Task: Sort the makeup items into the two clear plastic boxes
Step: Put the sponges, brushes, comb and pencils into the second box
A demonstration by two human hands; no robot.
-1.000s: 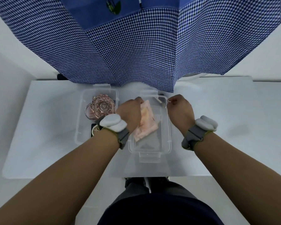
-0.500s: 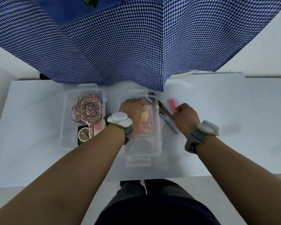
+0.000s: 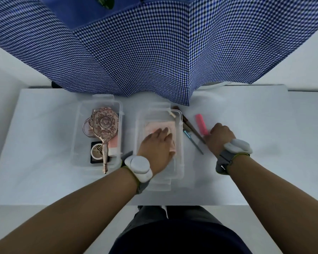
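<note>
White worktop [image 3: 246,162], checked cloth [image 3: 154,52] hanging at the back; I'm mid-sort between two clear boxes.

My left hand [image 3: 155,145] lies flat and open on the soft pink pouch [image 3: 165,125] inside the right box [image 3: 179,143]. My right hand [image 3: 219,137] is curled by the pink tube [image 3: 201,124], but I cannot tell whether it grips it. I judge the tube light and slick: pinch mid-body. Thin brushes [image 3: 191,132] lie beside the box; the left box [image 3: 77,143] holds a rigid mirror [image 3: 103,129].

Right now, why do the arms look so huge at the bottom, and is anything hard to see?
Head view: the wide-angle lens stretches the forearms near the bottom edge. The clear plastic box under the left hand nearly vanishes against the white table. Light is soft, shadows faint. The right hand looks sharp.
</note>
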